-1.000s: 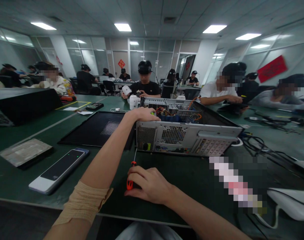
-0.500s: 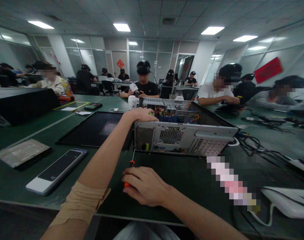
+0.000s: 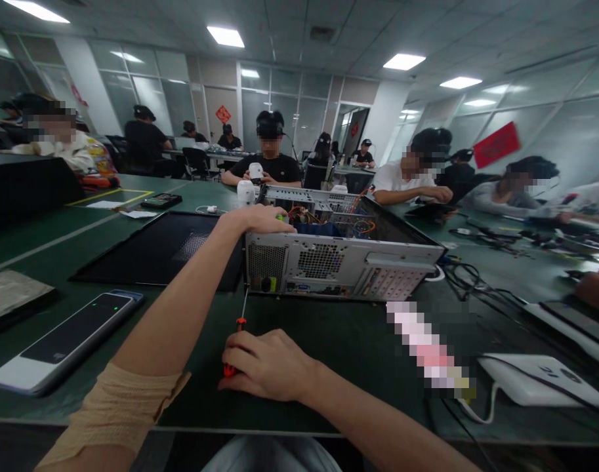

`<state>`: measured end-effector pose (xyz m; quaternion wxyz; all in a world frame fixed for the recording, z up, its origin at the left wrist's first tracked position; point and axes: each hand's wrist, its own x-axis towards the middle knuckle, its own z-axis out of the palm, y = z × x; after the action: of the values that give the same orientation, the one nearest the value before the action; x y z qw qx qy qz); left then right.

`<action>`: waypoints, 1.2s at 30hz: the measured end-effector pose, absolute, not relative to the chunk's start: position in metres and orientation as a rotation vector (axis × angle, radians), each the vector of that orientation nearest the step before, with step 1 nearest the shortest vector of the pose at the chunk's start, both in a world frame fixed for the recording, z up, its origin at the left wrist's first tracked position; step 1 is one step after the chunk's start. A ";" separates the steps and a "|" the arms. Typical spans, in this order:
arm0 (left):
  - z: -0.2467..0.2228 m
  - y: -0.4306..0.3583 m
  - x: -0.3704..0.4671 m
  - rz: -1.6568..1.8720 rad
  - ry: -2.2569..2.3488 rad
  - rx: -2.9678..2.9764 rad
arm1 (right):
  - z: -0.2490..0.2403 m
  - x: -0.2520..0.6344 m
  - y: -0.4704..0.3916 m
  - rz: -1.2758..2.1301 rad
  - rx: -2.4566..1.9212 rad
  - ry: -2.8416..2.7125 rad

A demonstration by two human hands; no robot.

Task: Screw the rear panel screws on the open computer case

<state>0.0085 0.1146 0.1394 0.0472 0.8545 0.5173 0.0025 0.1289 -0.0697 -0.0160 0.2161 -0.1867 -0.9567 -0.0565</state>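
Observation:
An open computer case (image 3: 323,262) lies on the green table, its grey rear panel facing me, with wires and a blue part inside. My left hand (image 3: 267,219) rests over the case's left rear corner; its fingers reach past the panel's top edge, partly hidden, by something small and green. Closed round the red and black handle of a screwdriver (image 3: 241,322) is my right hand (image 3: 267,364). The screwdriver's tip meets the lower left corner of the rear panel. A black side panel (image 3: 132,252) lies flat left of the case.
At left lie a white device with a dark screen (image 3: 77,328) and a metal drive (image 3: 14,298). A white box (image 3: 540,379) with cables sits at right. More cables (image 3: 471,282) lie beyond the case. Several people sit around the table and behind it.
The view has turned right, so everything sits further left. Both hands keep their places, the left at the case's corner, the right on the screwdriver. A hand now shows at the right edge.

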 end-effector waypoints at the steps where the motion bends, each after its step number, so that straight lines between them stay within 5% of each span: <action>1: 0.140 0.114 0.009 0.014 1.578 2.603 | -0.016 0.128 -0.070 -0.173 -0.497 -2.641; 36: 0.142 0.112 0.012 0.037 1.553 2.598 | -0.014 0.131 -0.072 -0.089 -0.468 -2.581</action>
<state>0.0117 0.1121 0.1416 0.0575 0.8568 0.5122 0.0123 0.1307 -0.0717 -0.0136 0.2557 -0.1726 -0.9507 -0.0328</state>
